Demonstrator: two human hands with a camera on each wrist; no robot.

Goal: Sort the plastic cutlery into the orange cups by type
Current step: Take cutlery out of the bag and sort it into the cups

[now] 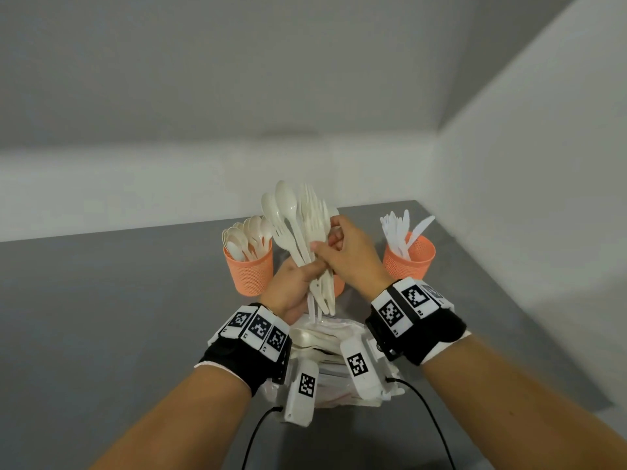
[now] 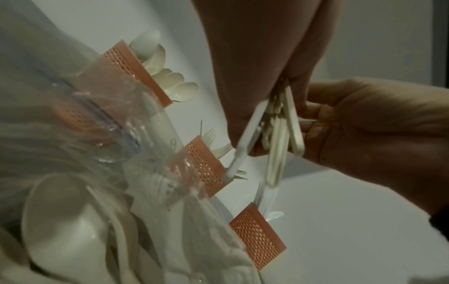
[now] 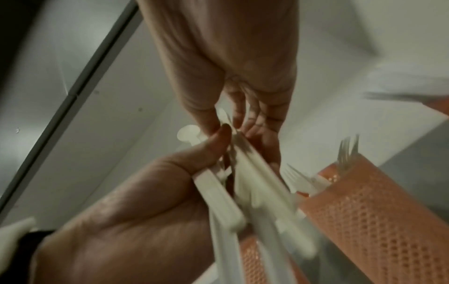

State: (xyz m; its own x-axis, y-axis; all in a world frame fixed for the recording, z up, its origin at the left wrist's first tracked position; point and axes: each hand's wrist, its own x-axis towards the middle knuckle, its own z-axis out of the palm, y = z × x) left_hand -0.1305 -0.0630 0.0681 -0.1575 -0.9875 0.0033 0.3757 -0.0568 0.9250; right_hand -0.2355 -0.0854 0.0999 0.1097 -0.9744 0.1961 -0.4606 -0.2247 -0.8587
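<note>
In the head view, the left hand (image 1: 292, 289) grips a mixed bundle of cream plastic spoons and forks (image 1: 298, 232) by the handles, heads pointing up. The landmark is the middle orange mesh cup (image 1: 338, 284), almost hidden behind this bundle. The right hand (image 1: 349, 256) is just above that cup, its thumb and fingers pinching one or more pieces out of the bundle; which type, I cannot tell. Left of the middle cup stands the orange mesh cup with spoons (image 1: 250, 269), and right of it the orange mesh cup with white knives (image 1: 409, 254). In front of the middle cup, under the wrists, lies a clear plastic bag of more cutlery (image 1: 325, 337) on the grey table (image 1: 101, 317).

In the left wrist view, the handles (image 2: 274, 146) hang out under the left hand, crossing each other, and the middle cup shows a few forks (image 2: 211, 134).

In the right wrist view, the right thumb (image 3: 206, 119) presses against the handles, beside the left thumb (image 3: 213, 146).

The risk, I think, is this: the forks are tangled by their tines, so one pull may drag out a spoon too, or loosen the left grip, and pieces would fall on the table or into a wrong cup.
</note>
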